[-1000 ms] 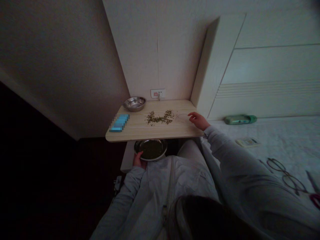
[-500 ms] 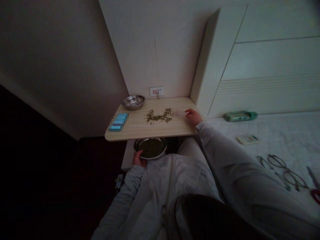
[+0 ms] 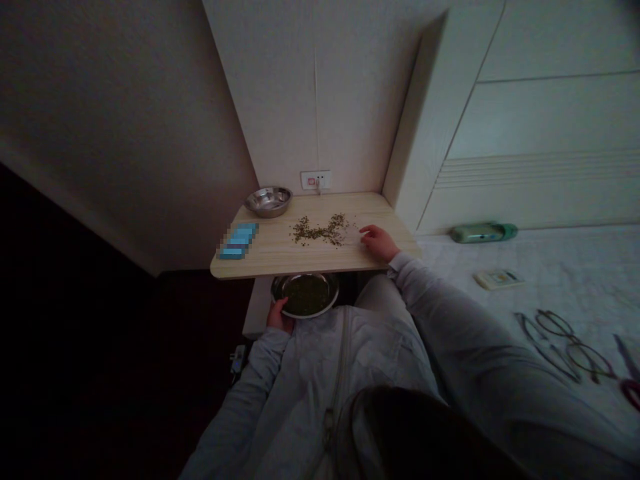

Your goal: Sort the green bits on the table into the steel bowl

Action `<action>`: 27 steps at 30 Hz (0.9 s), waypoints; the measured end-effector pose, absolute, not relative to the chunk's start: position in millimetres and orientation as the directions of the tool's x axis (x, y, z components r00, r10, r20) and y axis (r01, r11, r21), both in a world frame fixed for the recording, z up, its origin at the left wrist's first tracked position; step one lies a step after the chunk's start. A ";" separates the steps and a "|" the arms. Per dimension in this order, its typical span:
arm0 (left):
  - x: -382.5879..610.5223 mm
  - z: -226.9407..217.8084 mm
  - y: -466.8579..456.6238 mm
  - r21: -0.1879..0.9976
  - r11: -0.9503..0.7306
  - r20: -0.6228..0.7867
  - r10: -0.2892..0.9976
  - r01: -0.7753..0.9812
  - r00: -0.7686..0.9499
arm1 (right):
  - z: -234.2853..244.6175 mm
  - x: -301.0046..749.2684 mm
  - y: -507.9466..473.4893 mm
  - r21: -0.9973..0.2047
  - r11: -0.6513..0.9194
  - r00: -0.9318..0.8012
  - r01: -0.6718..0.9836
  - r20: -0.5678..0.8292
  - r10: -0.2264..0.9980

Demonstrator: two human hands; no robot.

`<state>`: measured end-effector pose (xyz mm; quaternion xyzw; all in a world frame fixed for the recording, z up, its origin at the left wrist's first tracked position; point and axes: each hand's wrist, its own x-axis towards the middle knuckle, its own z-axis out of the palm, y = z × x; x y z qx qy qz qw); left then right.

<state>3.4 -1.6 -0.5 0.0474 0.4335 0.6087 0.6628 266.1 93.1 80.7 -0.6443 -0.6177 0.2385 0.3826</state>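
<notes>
My left hand [image 3: 280, 316] is closed on the near left rim of a steel bowl [image 3: 331, 303], its thumb over the edge. Small dark green beans [image 3: 306, 295] fill the bottom of this bowl, held just below the table edge over my lap. At the right side of the small wooden table [image 3: 260, 263], my right hand [image 3: 379, 243] has its fingers bent together, pointing left. A faint, see-through flat piece [image 3: 350, 232] seems to be at its fingertips; its kind is not clear. Left of it, loose beans [image 3: 315, 233] are scattered on the tabletop.
An empty steel bowl [image 3: 269, 202] stands at the table's back left, above a blurred blue phone-like object [image 3: 239, 241]. Behind is a wall socket [image 3: 316, 180]. On the bed lie a green bottle [image 3: 484, 232], a pale remote-like device [image 3: 500, 279], glasses [image 3: 575, 343] and red-handled scissors [image 3: 631, 390].
My right hand has moved slightly left and nearer, and the see-through piece now reaches the right edge of the scattered beans. My left hand stays on the bowl; the view has shifted slightly.
</notes>
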 end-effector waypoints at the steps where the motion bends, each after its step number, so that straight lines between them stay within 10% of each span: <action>1: 3.9 0.9 -2.1 0.589 0.266 -0.527 0.842 -0.763 -0.114 | 81.2 267.4 92.3 -0.797 0.053 0.129 0.602 0.163 0.978; 27: 32.6 8.3 9.7 0.511 0.625 -0.643 0.733 -0.591 0.220 | 71.8 279.6 71.1 -0.839 0.057 0.126 0.542 0.148 0.981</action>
